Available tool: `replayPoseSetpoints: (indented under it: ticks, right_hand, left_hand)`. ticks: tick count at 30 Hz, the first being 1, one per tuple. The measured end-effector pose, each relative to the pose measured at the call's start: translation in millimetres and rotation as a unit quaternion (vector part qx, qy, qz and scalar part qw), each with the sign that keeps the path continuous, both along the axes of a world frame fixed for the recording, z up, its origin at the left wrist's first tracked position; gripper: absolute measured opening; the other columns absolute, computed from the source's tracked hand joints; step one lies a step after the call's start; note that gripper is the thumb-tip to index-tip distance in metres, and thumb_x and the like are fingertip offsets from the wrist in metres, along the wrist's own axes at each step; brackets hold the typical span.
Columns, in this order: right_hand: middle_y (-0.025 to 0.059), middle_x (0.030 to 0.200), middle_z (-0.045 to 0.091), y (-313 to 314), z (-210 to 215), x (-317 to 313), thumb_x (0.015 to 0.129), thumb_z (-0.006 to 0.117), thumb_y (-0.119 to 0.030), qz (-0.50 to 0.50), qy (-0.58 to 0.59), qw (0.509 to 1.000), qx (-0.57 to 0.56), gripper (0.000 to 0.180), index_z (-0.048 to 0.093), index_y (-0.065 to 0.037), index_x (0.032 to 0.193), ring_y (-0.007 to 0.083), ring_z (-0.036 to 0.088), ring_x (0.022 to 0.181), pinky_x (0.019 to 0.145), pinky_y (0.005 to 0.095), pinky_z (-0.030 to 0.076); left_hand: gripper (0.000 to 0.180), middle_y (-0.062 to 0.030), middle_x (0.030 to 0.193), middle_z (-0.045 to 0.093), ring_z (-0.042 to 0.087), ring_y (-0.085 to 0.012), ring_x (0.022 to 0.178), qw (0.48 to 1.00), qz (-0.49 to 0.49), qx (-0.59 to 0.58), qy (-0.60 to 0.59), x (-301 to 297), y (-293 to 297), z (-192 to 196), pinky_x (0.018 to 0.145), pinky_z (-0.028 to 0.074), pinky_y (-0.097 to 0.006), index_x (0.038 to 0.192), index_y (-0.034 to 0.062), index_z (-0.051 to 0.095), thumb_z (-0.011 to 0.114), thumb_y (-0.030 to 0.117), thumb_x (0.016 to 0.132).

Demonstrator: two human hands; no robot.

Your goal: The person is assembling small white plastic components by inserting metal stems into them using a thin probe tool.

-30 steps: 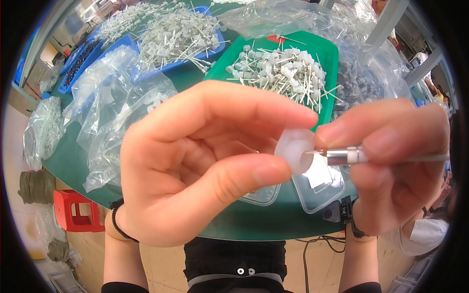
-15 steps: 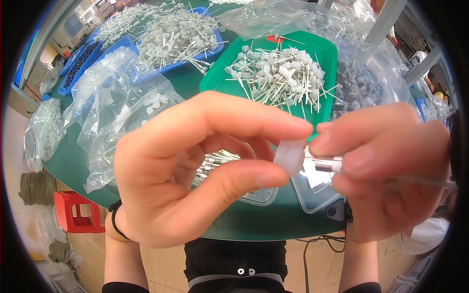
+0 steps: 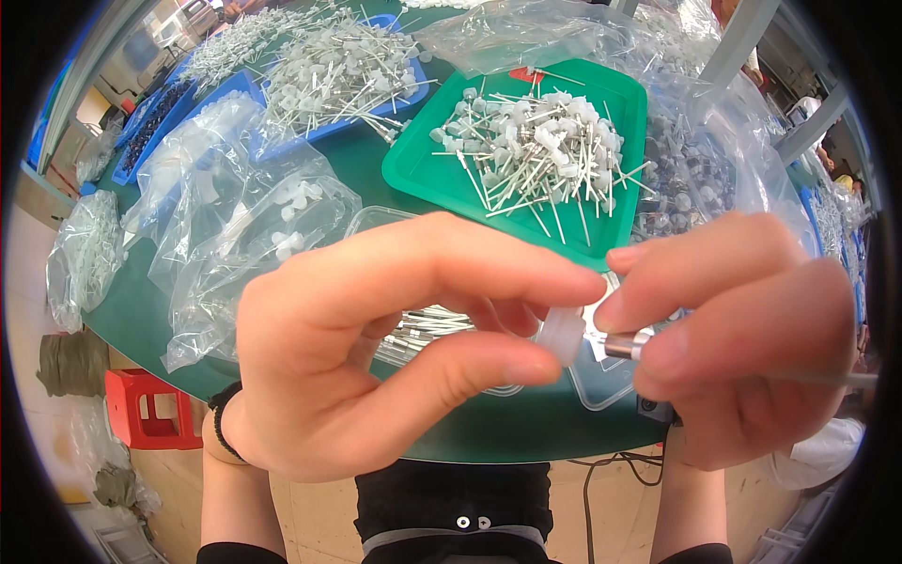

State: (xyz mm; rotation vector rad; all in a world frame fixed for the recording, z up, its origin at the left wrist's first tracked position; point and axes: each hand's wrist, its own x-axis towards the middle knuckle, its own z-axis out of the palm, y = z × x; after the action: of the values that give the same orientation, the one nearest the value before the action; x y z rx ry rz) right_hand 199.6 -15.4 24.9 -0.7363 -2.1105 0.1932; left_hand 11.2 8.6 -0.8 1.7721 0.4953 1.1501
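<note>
Between the thumb and forefinger of my left hand (image 3: 376, 348) is a small translucent white plastic cap (image 3: 561, 336). My right hand (image 3: 742, 338) pinches a thin rod with a shiny metal collar (image 3: 622, 346). The rod's tip points left at the cap, very close to it; whether it is inside the cap I cannot tell. The rod's thin shaft runs out past my right fingers. Beneath my hands, a clear plastic box holds several metal rods (image 3: 423, 334), partly hidden by my left hand. Beyond lies a green tray (image 3: 423, 155) heaped with capped rods (image 3: 545, 150).
At the back left, a blue bin (image 3: 324, 127) overflows with similar capped rods. Clear bags of white caps (image 3: 254, 235) lie on the left of the green table (image 3: 442, 437). More bagged parts (image 3: 691, 174) are on the right. A red stool (image 3: 150, 409) stands on the floor at left.
Both hands have shifted slightly downward together, with the cap and rod still held close. The left hand has also moved a little to the right.
</note>
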Motion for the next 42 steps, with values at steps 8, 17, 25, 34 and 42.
replayPoseSetpoints:
  ticks: [8,17,25,34,42]
  right_hand:
    - [0.0112,0.067,0.058,1.7,-0.1,0.8,0.067,0.061,-0.001,0.011,0.018,1.000,-0.014,0.014,0.050,-0.006,0.074,0.0183,0.054,0.060,0.066,0.0344,0.050]
    - [0.0151,0.068,0.058,4.5,-10.0,-1.5,0.068,0.066,-0.005,0.028,0.089,0.995,-0.037,0.020,0.050,-0.001,0.079,0.0191,0.056,0.061,0.064,0.0312,0.051]
    - [0.0152,0.068,0.057,13.0,-18.5,9.0,0.068,0.070,-0.012,0.078,0.040,0.996,0.015,0.027,0.049,0.000,0.081,0.0196,0.057,0.062,0.062,0.0296,0.051]
    - [0.0156,0.069,0.056,4.3,-7.9,3.3,0.075,0.065,-0.013,0.079,0.116,0.989,-0.054,0.026,0.045,-0.004,0.089,0.0172,0.054,0.055,0.048,0.0227,0.045]
    - [0.0148,0.070,0.056,3.8,-6.4,2.7,0.075,0.064,-0.014,0.126,0.119,0.981,-0.087,0.027,0.043,-0.005,0.090,0.0157,0.053,0.053,0.044,0.0225,0.042]
  left_hand:
    - [0.036,-0.0150,0.082,0.059,0.056,-0.0206,0.079,0.996,0.017,-0.079,-0.035,2.7,-8.0,4.0,0.068,0.045,-0.030,0.089,-0.0088,0.054,0.069,0.018,0.070]
    - [0.035,-0.0174,0.088,0.058,0.057,-0.0170,0.078,0.994,0.004,-0.095,-0.046,2.1,-8.3,-0.7,0.068,0.046,-0.025,0.089,-0.0059,0.051,0.070,0.015,0.069]
    - [0.035,-0.0169,0.087,0.058,0.057,-0.0174,0.078,0.995,0.004,-0.084,-0.050,0.7,-9.6,-1.1,0.068,0.046,-0.025,0.089,-0.0052,0.051,0.071,0.014,0.068]
    - [0.045,-0.0147,0.081,0.058,0.057,-0.0177,0.074,0.998,0.036,-0.014,-0.049,-2.7,-11.3,-0.2,0.064,0.044,-0.027,0.095,-0.0084,0.053,0.074,0.017,0.065]
    - [0.037,-0.0103,0.074,0.058,0.053,-0.0157,0.065,0.994,0.031,0.104,-0.008,-7.0,-1.2,-2.9,0.059,0.039,-0.025,0.092,-0.0067,0.059,0.073,0.015,0.066]
